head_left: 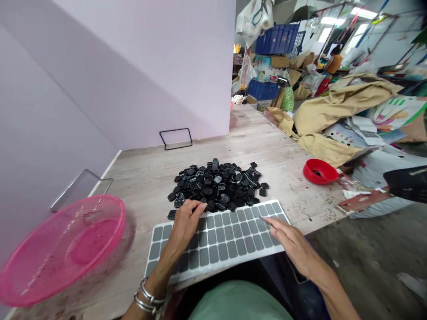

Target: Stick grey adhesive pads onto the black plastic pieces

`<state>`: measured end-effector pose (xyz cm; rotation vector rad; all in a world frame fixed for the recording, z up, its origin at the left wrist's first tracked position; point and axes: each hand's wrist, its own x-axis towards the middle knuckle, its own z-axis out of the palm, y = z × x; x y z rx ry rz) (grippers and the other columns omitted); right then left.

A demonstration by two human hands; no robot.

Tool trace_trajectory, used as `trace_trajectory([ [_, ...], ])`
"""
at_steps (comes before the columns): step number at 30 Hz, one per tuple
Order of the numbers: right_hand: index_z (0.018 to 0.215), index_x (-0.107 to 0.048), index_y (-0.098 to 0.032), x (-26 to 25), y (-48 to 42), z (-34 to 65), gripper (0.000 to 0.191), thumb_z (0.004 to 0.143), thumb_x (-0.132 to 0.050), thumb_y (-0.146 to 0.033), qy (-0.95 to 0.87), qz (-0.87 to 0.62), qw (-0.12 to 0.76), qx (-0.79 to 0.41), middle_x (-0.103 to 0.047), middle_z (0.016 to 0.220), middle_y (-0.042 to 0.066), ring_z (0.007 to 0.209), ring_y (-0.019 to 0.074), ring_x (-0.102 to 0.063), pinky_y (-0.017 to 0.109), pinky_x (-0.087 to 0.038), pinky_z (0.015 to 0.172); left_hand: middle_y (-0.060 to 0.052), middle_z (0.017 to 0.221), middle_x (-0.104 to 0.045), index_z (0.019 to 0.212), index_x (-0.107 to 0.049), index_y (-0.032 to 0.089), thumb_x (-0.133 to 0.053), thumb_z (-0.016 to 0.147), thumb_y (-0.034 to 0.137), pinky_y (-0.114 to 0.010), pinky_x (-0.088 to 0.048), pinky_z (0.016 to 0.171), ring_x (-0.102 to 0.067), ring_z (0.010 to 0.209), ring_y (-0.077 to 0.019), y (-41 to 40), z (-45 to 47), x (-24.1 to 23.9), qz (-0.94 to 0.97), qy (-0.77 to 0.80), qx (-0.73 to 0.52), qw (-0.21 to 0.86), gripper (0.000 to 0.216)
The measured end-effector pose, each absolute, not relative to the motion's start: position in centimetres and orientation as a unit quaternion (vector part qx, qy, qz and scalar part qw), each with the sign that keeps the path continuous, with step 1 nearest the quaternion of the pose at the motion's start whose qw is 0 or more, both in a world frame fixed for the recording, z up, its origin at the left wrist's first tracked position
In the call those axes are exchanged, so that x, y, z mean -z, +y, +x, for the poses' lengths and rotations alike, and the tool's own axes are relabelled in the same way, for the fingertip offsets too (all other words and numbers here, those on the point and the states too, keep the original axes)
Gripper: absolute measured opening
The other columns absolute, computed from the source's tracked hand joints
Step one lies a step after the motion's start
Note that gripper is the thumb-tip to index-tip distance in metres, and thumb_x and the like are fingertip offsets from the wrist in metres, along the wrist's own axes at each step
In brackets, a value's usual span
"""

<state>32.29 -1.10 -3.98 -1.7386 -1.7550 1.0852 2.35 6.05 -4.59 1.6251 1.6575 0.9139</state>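
Over the sheet (222, 235), the right hand (288, 236) is pinching a grey sliver (263, 219); the left hand (186, 222), grip unclear, is reaching toward black pieces (218, 184) beyond.

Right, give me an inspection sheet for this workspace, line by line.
Surface: light wood-grain tabletop, dark specks and marks toward the right edge.
Job's things: white sheet of grey patches along the near edge; heap of black pieces just beyond it.
Clutter: pink basket at left; red bowl at right, something dark inside.
Hands: left hand at the heap's near edge, grip unclear; right hand over the sheet's right part, small grey item at its fingertips, too small to identify.
Cables: nothing seen on the tabletop.
Surroundings: pale panels behind and left; blue crates, tan cloth and a distant person in orange at right.
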Motion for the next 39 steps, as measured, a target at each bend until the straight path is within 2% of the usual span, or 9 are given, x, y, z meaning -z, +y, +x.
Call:
trace_trajectory([
  [3, 0.129, -0.052, -0.026, 4.4, -1.3, 30.8, 0.046, 0.092, -0.038, -0.048, -0.626, -0.607, 0.243, -0.425, -0.047, 0.138, 0.006, 0.131, 0.0263, -0.036, 0.049, -0.028, 0.108, 0.001, 0.064, -0.056, 0.076, -0.06, 0.015, -0.06, 0.077, 0.047, -0.018, -0.029, 0.043, -0.045, 0.048, -0.0072, 4.9, 4.3, 4.2, 0.436, 0.562, -0.421, 0.563, 0.032],
  [5, 0.128, -0.054, -0.027, 4.4, -1.4, 29.8, 0.044, 0.092, -0.039, -0.048, -0.626, -0.587, 0.265, -0.439, -0.049, 0.135, 0.007, 0.125, 0.0263, -0.042, 0.047, -0.034, 0.104, -0.001, 0.07, -0.061, 0.079, -0.057, 0.014, -0.063, 0.077, 0.045, -0.015, -0.024, 0.038, -0.042, 0.043, -0.0037, 4.0, 5.6, 3.9, 0.326, 0.492, -0.443, 0.675, 0.032],
  [8, 0.125, -0.055, -0.024, 4.1, -1.3, 28.5, 0.041, 0.093, -0.04, -0.046, -0.623, -0.555, 0.304, -0.459, -0.06, 0.114, 0.008, 0.098, 0.0217, -0.059, 0.038, -0.048, 0.087, -0.007, 0.082, -0.067, 0.093, -0.057, 0.014, -0.066, 0.078, 0.034, -0.015, -0.038, 0.045, -0.053, 0.051, -0.0054, 2.9, 7.0, 3.5, 0.239, 0.438, -0.438, 0.748, 0.027],
  [10, 0.123, -0.056, -0.023, 4.0, -1.4, 28.0, 0.039, 0.092, -0.042, -0.044, -0.624, -0.551, 0.322, -0.451, -0.062, 0.104, 0.006, 0.09, 0.0203, -0.06, 0.034, -0.05, 0.079, -0.009, 0.092, -0.068, 0.104, -0.055, 0.015, -0.069, 0.075, 0.023, -0.019, -0.047, 0.056, -0.061, 0.062, -0.0088, 2.4, 7.5, 3.4, 0.228, 0.417, -0.432, 0.767, 0.033],
  [13, 0.124, -0.056, -0.025, 3.9, -1.7, 27.6, 0.038, 0.092, -0.042, -0.041, -0.636, -0.567, 0.32, -0.415, -0.06, 0.111, 0.007, 0.098, 0.0218, -0.058, 0.034, -0.049, 0.08, -0.01, 0.099, -0.067, 0.108, -0.054, 0.014, -0.071, 0.069, 0.011, -0.021, -0.05, 0.064, -0.064, 0.073, -0.0128, 1.7, 7.9, 3.3, 0.254, 0.386, -0.414, 0.784, 0.043],
  [18, 0.134, -0.042, -0.028, 3.7, -2.6, 27.3, 0.041, 0.094, -0.036, -0.037, -0.637, -0.584, 0.299, -0.404, -0.057, 0.12, 0.006, 0.106, 0.0217, -0.054, 0.034, -0.045, 0.085, -0.008, 0.088, -0.069, 0.104, -0.053, 0.014, -0.069, 0.07, 0.012, -0.022, -0.048, 0.06, -0.064, 0.068, -0.0131, 0.9, 8.6, 3.2, 0.277, 0.376, -0.372, 0.802, 0.037],
  [25, 0.104, -0.053, -0.024, 3.5, -2.5, 26.7, 0.021, 0.095, -0.037, -0.034, -0.641, -0.549, 0.343, -0.412, -0.064, 0.089, 0.0, 0.071, 0.0141, -0.057, 0.025, -0.044, 0.065, -0.007, 0.078, -0.07, 0.101, -0.053, 0.013, -0.068, 0.068, 0.011, -0.022, -0.046, 0.058, -0.061, 0.06, -0.0112, 0.5, 8.9, 2.7, 0.298, 0.371, -0.34, 0.811, 0.036],
  [28, 0.1, -0.056, -0.024, 3.4, -2.6, 26.7, 0.02, 0.095, -0.038, -0.032, -0.663, -0.548, 0.332, -0.387, -0.063, 0.085, 0.0, 0.072, 0.0146, -0.057, 0.025, -0.042, 0.066, -0.006, 0.068, -0.069, 0.104, -0.052, 0.012, -0.066, 0.069, 0.013, -0.023, -0.045, 0.059, -0.059, 0.055, -0.0107, 0.4, 8.8, 2.7, 0.308, 0.375, -0.326, 0.811, 0.038],
  [39, 0.108, -0.055, -0.025, 3.2, -3.0, 27.0, 0.022, 0.095, -0.038, -0.02, -0.721, -0.515, 0.321, -0.335, -0.062, 0.093, 0.0, 0.082, 0.0129, -0.058, 0.025, -0.042, 0.074, -0.005, 0.066, -0.069, 0.107, -0.051, 0.012, -0.063, 0.07, 0.013, -0.024, -0.043, 0.059, -0.058, 0.055, -0.0115, 0.4, 8.4, 3.2, 0.334, 0.379, -0.298, 0.81, 0.039],
])
